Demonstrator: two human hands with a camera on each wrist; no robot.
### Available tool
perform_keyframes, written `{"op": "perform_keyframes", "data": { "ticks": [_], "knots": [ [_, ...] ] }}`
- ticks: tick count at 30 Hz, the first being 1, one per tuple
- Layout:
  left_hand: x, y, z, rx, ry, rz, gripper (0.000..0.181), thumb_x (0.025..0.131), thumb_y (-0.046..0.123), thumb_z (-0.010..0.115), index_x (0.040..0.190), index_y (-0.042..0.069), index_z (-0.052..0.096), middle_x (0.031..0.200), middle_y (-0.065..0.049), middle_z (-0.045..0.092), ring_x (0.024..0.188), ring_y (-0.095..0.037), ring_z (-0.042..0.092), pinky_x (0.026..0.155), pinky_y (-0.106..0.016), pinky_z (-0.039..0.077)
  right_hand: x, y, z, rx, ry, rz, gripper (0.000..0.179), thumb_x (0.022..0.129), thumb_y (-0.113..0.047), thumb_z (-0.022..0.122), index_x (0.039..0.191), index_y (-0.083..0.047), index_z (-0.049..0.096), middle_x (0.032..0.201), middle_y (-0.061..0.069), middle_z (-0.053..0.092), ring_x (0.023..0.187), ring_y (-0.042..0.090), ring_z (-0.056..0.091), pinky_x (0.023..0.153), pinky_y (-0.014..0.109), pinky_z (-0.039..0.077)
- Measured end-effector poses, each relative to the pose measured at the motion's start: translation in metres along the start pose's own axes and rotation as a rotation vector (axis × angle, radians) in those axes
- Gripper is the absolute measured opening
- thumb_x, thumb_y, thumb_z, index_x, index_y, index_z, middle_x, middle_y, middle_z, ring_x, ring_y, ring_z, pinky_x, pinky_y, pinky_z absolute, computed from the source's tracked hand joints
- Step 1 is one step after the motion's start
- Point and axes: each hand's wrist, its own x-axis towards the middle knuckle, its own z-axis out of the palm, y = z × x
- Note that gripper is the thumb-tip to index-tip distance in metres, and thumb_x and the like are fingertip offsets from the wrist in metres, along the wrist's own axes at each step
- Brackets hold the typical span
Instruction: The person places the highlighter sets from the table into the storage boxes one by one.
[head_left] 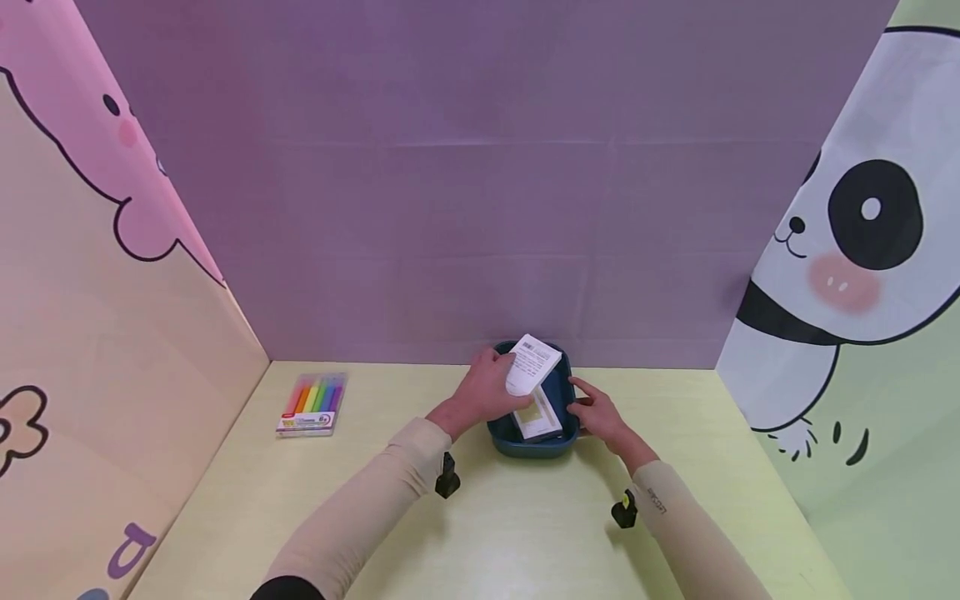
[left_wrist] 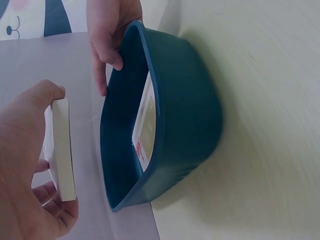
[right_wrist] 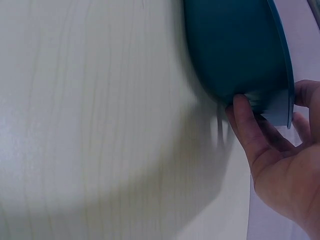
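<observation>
In the head view, my left hand point(head_left: 483, 389) holds a thin white box point(head_left: 534, 363) with printed text by its edges, above a dark teal plastic bin point(head_left: 534, 450). The left wrist view shows the thumb on one end of that box and fingers on the other. Another flat white box point(left_wrist: 147, 125), with a gold panel and a red mark, leans inside the bin. On the bin's right side, my right hand point(head_left: 598, 414) grips the wall at the rim, some fingers reaching over the rim and others against the outside, as the right wrist view point(right_wrist: 285, 165) shows.
A clear pack of coloured markers point(head_left: 312, 406) lies at the left of the pale wooden table point(head_left: 517, 533). Behind the bin rises a purple back panel point(head_left: 480, 208). Side panels with cartoon animals stand at left and right.
</observation>
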Motion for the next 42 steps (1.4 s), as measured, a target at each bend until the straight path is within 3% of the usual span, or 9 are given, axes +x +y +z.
{"op": "perform_keyframes", "data": {
  "ticks": [14, 28, 36, 42],
  "knots": [
    [0.010, 0.006, 0.014, 0.049, -0.057, -0.011, 0.084, 0.079, 0.057, 0.069, 0.140, 0.004, 0.048, 0.123, -0.014, 0.050, 0.104, -0.024, 0.045, 0.089, -0.035, 0.046, 0.000, 0.002, 0.001, 0.030, -0.005, -0.002, 0.060, 0.094, -0.005, 0.053, 0.151, -0.014, 0.035, 0.123, 0.029, 0.054, 0.081, 0.026, 0.064, 0.065, 0.041, 0.057],
    [0.013, 0.004, 0.030, 0.062, -0.057, -0.040, 0.081, 0.078, 0.060, 0.068, 0.134, 0.002, 0.053, 0.116, -0.014, 0.054, 0.101, -0.027, 0.047, 0.084, -0.034, 0.047, 0.002, 0.004, 0.001, 0.031, -0.007, -0.016, 0.059, 0.094, -0.006, 0.053, 0.150, -0.014, 0.036, 0.126, 0.031, 0.052, 0.084, 0.028, 0.065, 0.065, 0.043, 0.057],
    [0.012, 0.007, 0.032, 0.045, -0.076, -0.042, 0.083, 0.078, 0.061, 0.069, 0.135, 0.003, 0.051, 0.116, -0.014, 0.053, 0.098, -0.027, 0.046, 0.082, -0.035, 0.047, 0.001, 0.003, 0.000, 0.044, -0.003, -0.009, 0.059, 0.094, -0.004, 0.053, 0.150, -0.014, 0.037, 0.128, 0.032, 0.051, 0.084, 0.028, 0.064, 0.065, 0.042, 0.057],
    [0.012, 0.008, 0.030, 0.147, -0.134, -0.029, 0.095, 0.079, 0.078, 0.050, 0.149, 0.014, 0.038, 0.137, -0.015, 0.045, 0.116, -0.033, 0.046, 0.096, -0.050, 0.041, 0.002, 0.004, -0.001, 0.036, -0.002, 0.000, 0.059, 0.094, -0.005, 0.054, 0.150, -0.014, 0.037, 0.128, 0.032, 0.051, 0.084, 0.028, 0.065, 0.066, 0.042, 0.057]
  ]
}}
